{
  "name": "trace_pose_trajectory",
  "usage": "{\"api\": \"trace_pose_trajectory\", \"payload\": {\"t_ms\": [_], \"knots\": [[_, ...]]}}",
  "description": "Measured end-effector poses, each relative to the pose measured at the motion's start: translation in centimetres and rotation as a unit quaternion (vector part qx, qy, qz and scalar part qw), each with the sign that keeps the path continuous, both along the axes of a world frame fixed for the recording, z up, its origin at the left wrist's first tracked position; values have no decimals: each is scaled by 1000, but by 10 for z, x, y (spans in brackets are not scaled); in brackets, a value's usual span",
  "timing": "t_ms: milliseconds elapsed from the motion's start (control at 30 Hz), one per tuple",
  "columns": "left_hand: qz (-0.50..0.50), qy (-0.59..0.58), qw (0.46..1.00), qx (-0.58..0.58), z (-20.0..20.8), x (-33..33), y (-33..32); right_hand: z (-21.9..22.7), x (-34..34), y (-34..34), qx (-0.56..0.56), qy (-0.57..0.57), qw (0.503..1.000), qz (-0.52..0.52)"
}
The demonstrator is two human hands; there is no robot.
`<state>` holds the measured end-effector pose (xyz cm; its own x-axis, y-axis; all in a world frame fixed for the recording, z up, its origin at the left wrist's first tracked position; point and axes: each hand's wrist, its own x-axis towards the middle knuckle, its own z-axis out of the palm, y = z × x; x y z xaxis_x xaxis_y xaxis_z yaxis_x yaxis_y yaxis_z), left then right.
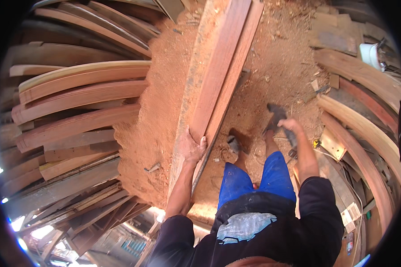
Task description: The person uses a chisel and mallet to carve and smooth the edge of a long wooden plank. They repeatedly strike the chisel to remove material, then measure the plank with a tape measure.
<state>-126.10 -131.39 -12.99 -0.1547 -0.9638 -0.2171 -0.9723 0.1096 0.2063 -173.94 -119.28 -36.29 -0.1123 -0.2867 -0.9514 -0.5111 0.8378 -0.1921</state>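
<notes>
1. Far left: stacked planks (pixel 75 89), curved by the lens, beside a heap of reddish sawdust (pixel 151 133).
2. Centre: left hand (pixel 192 146) clamped on the near end of a long reddish board (pixel 218 66), thumb and fingers wrapped round its edge; board stretching away over the sawdust floor.
3. Right: right hand (pixel 289 125) hanging free above the floor, grip state impossible to tell.
4. Far right: more planks (pixel 365 129).

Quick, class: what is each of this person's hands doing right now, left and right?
Left hand: closed on the end of a long reddish wooden plank.
Right hand: hanging free at the side, apparently holding nothing; fingers unclear.
</notes>
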Motion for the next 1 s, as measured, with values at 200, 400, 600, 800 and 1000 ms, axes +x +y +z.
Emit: {"api": "trace_pose_trajectory", "payload": {"t_ms": [200,400,600,800,1000], "knots": [[16,-8,999,36,28,-7,1,113,82,18,30,-79,996,-33],[-87,2,996,21,63,1,5,213,108,54,30,4,997,-75],[-27,18,993,118,74,-2,1,225,131,114,-10,87,980,-181],[-37,10,987,157,77,0,-11,229,148,158,-30,37,941,-334],[-33,30,985,166,75,6,2,241,154,172,33,-60,925,-374]]}}
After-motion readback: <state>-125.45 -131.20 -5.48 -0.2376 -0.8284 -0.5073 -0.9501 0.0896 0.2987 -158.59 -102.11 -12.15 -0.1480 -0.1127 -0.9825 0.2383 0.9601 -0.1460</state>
